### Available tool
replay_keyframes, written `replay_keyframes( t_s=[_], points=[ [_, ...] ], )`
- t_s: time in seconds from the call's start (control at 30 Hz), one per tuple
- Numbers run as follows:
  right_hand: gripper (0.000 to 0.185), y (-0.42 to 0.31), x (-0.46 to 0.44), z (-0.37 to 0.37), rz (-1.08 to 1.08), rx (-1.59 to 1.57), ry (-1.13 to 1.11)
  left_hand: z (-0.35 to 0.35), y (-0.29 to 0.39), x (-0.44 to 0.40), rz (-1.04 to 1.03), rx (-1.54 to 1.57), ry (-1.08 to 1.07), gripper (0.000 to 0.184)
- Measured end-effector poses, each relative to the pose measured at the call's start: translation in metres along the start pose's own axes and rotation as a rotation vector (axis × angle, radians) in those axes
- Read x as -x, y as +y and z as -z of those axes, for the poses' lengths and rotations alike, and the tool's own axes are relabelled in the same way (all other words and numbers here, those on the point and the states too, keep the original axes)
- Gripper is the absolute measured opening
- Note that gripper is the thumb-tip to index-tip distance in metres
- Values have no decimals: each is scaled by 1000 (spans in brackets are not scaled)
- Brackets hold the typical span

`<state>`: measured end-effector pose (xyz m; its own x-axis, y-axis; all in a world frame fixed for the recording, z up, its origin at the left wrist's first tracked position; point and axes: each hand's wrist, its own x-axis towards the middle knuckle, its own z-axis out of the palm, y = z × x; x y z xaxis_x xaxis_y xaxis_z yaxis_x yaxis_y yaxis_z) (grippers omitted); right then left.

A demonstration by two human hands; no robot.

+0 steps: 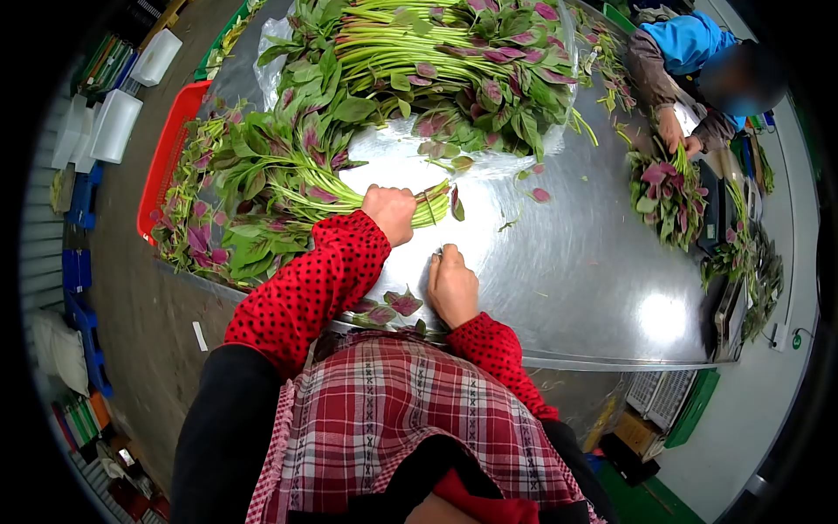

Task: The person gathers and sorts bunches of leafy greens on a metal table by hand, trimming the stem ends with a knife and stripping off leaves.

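Note:
My left hand (pixel 390 214) is closed around the stems of a bunch of leafy greens (pixel 292 188), near their cut ends. The bunch lies on the metal table, its green and purple leaves toward the left. A thin dark tie seems to cross the stems just right of my fist. My right hand (pixel 453 286) is closed a little below and right of the stem ends, apart from them. Something small and dark shows at its fingertips, too small to make out. Loose purple leaves (pixel 403 303) lie to its left at the table's near edge.
A large pile of greens (pixel 419 52) on clear plastic covers the far side of the metal table (pixel 594 297). A red crate (pixel 172 140) stands at the left edge. At the right, a co-worker (pixel 685 52) holds another bunch (pixel 668 192) beside a dark device.

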<state>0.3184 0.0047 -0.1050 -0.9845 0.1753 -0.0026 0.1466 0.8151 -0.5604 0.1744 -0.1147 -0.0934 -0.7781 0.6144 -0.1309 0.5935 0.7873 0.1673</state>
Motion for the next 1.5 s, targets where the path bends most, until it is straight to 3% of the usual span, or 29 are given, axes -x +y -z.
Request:
replay_keyframes(
  t_s=[0.3,0.4,0.5,0.67,0.8,0.9,1.0,1.03,1.1,1.17,1.27,1.33,1.37,1.43,1.5],
  points=[
    [24,-6,-51,-18,-83,142,-158,-14,0,1,-56,42,92,15],
    [19,9,3,-15,-189,46,-242,-15,-2,1,-20,33,54,15],
    [22,19,41,-11,-150,12,-179,-9,-1,-4,21,42,-21,17],
    [21,27,43,-10,-133,-115,-70,-30,1,25,-54,-17,265,29],
    [19,20,39,-10,-174,-357,36,-28,3,33,-128,-67,304,25],
    [18,16,29,-17,-227,-440,29,-17,-1,15,-58,-11,136,25],
    [17,19,16,-30,-277,-772,48,13,-5,4,74,74,-45,34],
    [17,10,7,-24,-276,-783,56,31,-5,4,106,91,-5,35],
    [20,-9,-18,-13,-419,-1165,-27,62,-10,-4,181,139,-39,43],
    [22,-21,-44,-19,-399,-1295,-26,79,-11,-1,190,179,-20,43],
    [21,-31,-65,-29,-376,-1338,15,81,-15,-2,210,241,-52,47],
    [22,-33,-67,-25,-399,-1173,66,74,-13,0,203,245,-52,45],
    [25,-9,-68,-51,-281,-804,141,71,-11,-2,202,170,-73,42],
    [26,-2,-59,-41,-342,-672,49,54,-12,-3,198,104,-89,40],
    [27,-5,-51,-29,-554,-967,-113,8,-20,-5,149,-2,-136,45]
  ],
)
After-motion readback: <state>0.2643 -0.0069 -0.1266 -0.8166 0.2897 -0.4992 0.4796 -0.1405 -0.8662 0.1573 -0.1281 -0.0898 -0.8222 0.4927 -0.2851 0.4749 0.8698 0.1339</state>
